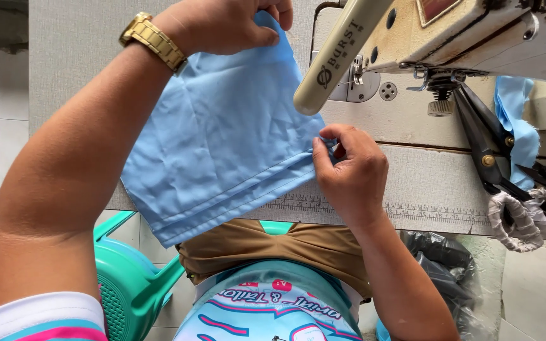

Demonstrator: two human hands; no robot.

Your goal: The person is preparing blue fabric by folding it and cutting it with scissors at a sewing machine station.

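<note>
Over the grey sewing table [412, 183], left hand [225, 25] and right hand [349, 170] each pinch, apparently by opposite corners, a folded blue cloth [222, 145].

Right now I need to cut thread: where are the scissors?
The scissors lie on the sewing table, right of the right hand, below the sewing machine.

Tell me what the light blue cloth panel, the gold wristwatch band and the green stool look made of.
Light blue cloth panel: thin woven fabric, matte, creased, stitched hem; likely cotton or a blend. Gold wristwatch band: linked metal, shiny, probably plated. Green stool: moulded plastic, slight gloss, perforated side.
</note>
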